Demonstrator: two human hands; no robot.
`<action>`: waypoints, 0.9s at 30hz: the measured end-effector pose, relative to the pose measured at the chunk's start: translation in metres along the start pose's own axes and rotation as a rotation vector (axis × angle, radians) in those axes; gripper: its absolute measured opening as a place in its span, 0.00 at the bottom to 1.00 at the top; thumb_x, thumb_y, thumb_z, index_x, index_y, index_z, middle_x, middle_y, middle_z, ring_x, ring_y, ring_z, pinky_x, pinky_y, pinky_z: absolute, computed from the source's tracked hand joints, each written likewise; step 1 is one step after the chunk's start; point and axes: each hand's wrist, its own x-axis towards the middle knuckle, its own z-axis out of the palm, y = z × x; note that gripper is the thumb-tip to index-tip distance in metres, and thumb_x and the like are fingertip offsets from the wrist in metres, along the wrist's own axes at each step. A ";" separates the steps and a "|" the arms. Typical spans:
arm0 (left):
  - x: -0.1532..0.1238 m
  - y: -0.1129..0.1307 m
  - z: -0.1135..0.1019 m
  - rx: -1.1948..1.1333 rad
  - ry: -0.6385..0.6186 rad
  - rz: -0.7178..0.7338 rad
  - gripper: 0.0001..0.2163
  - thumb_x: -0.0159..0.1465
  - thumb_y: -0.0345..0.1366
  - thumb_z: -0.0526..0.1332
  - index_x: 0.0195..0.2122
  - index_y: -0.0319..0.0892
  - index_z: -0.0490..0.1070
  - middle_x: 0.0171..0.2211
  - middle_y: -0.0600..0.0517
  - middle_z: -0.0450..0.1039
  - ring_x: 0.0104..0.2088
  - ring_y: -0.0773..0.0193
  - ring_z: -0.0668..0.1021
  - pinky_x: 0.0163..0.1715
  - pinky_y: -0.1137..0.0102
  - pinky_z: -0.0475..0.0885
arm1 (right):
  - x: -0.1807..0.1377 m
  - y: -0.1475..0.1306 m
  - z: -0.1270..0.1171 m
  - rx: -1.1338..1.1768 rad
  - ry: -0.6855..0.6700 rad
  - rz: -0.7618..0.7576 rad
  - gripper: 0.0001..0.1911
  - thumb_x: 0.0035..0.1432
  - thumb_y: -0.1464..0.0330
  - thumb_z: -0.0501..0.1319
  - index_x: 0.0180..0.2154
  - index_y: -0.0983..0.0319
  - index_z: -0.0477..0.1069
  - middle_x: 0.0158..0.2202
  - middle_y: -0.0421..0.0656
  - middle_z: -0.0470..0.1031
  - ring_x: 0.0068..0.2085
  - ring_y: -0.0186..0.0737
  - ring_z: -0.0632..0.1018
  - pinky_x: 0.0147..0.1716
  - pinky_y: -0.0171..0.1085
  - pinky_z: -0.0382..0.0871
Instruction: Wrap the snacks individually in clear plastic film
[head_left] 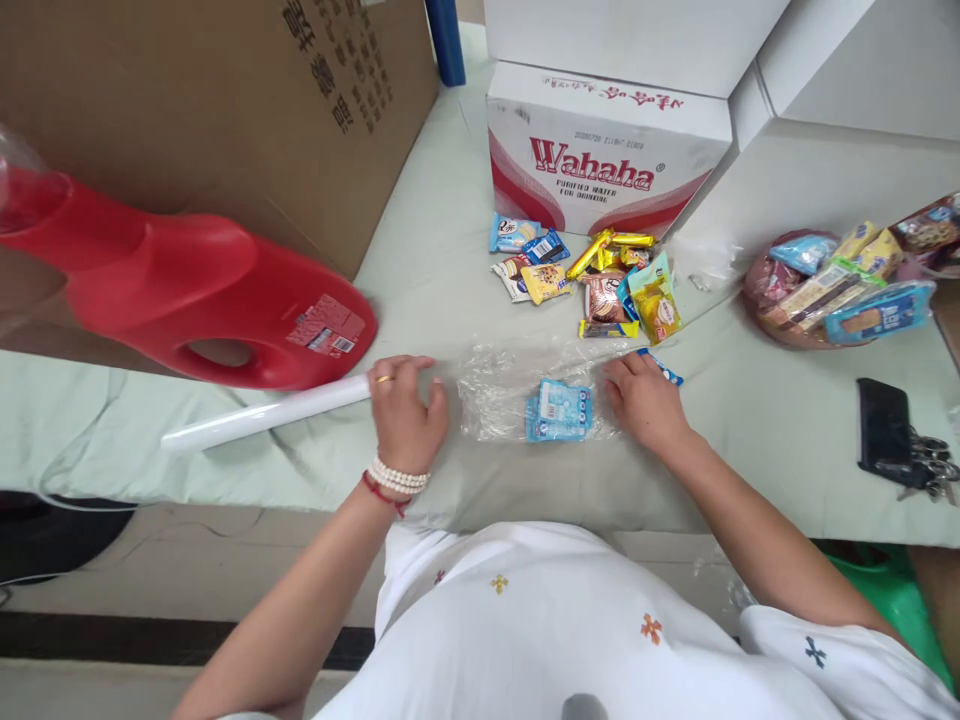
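Observation:
My left hand (403,415) rests on the end of a white cling-film roll (262,415), its fingers curled over the roll. A sheet of clear film (502,385) is spread between my hands on the pale green cloth. On the film lie blue snack packets (559,410). My right hand (645,400) presses down on the film's right edge with fingers bent, next to another blue packet (664,368).
A red detergent jug (187,290) lies on its side at the left by a large brown carton (247,110). A heap of snack packets (592,275) sits before a Wahaha box (600,150). A snack-filled basket (840,285) and a phone with keys (892,435) lie right.

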 end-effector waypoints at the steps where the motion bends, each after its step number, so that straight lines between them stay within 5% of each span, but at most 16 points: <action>1: -0.004 0.007 -0.009 0.023 0.100 0.023 0.10 0.64 0.31 0.58 0.44 0.41 0.75 0.43 0.43 0.71 0.48 0.49 0.74 0.53 0.52 0.69 | 0.002 -0.001 -0.004 0.009 0.047 -0.017 0.15 0.70 0.67 0.53 0.49 0.62 0.77 0.49 0.54 0.76 0.50 0.55 0.72 0.43 0.45 0.69; 4: -0.019 0.037 -0.025 0.016 0.166 0.284 0.10 0.62 0.27 0.60 0.41 0.46 0.76 0.40 0.46 0.75 0.45 0.53 0.75 0.50 0.55 0.67 | 0.014 -0.005 -0.011 0.079 0.150 -0.091 0.17 0.71 0.67 0.54 0.52 0.64 0.76 0.50 0.54 0.75 0.50 0.55 0.70 0.49 0.47 0.67; 7: -0.028 0.064 -0.016 0.006 -0.001 0.616 0.12 0.63 0.27 0.62 0.45 0.49 0.77 0.43 0.49 0.80 0.48 0.56 0.76 0.49 0.59 0.65 | 0.037 -0.010 -0.009 0.117 0.164 -0.168 0.21 0.70 0.67 0.55 0.59 0.67 0.72 0.57 0.55 0.72 0.56 0.56 0.68 0.56 0.50 0.64; 9: -0.027 0.071 0.001 0.059 -0.155 0.709 0.12 0.66 0.28 0.61 0.48 0.48 0.78 0.48 0.49 0.81 0.51 0.55 0.76 0.49 0.59 0.63 | 0.053 -0.015 -0.004 0.110 0.099 -0.180 0.27 0.69 0.65 0.58 0.65 0.69 0.66 0.60 0.57 0.70 0.59 0.58 0.66 0.58 0.52 0.61; 12: -0.021 0.063 0.028 0.108 -0.350 0.665 0.11 0.69 0.31 0.59 0.49 0.46 0.78 0.51 0.47 0.81 0.53 0.51 0.75 0.48 0.56 0.62 | 0.073 -0.022 0.003 0.088 -0.056 -0.113 0.32 0.63 0.59 0.65 0.63 0.70 0.68 0.55 0.59 0.74 0.58 0.60 0.67 0.56 0.51 0.62; 15: -0.022 0.052 0.041 0.113 -0.425 0.591 0.13 0.70 0.32 0.59 0.51 0.48 0.79 0.52 0.45 0.80 0.53 0.48 0.74 0.46 0.55 0.62 | 0.080 -0.025 0.002 0.167 -0.169 -0.091 0.18 0.62 0.63 0.65 0.50 0.66 0.79 0.41 0.53 0.79 0.49 0.54 0.72 0.50 0.45 0.64; 18: -0.029 0.051 0.044 0.120 -0.431 0.511 0.14 0.69 0.31 0.59 0.52 0.50 0.79 0.50 0.44 0.79 0.49 0.49 0.74 0.44 0.55 0.61 | 0.066 -0.027 -0.005 0.292 -0.176 -0.298 0.12 0.65 0.71 0.60 0.46 0.63 0.81 0.35 0.47 0.78 0.42 0.46 0.73 0.44 0.39 0.64; 22: -0.038 0.051 0.042 0.064 -0.476 0.416 0.12 0.68 0.31 0.59 0.45 0.49 0.81 0.45 0.43 0.78 0.47 0.49 0.73 0.44 0.54 0.62 | 0.019 -0.032 -0.009 0.134 -0.179 -0.622 0.18 0.67 0.74 0.57 0.54 0.58 0.79 0.34 0.47 0.73 0.39 0.45 0.69 0.40 0.39 0.63; 27: -0.042 0.027 0.035 -0.229 -0.261 0.176 0.08 0.63 0.31 0.59 0.35 0.47 0.79 0.41 0.47 0.76 0.48 0.51 0.72 0.50 0.53 0.65 | -0.024 -0.037 0.001 -0.001 -0.230 -0.612 0.31 0.64 0.80 0.56 0.64 0.51 0.70 0.41 0.47 0.69 0.42 0.46 0.67 0.39 0.38 0.61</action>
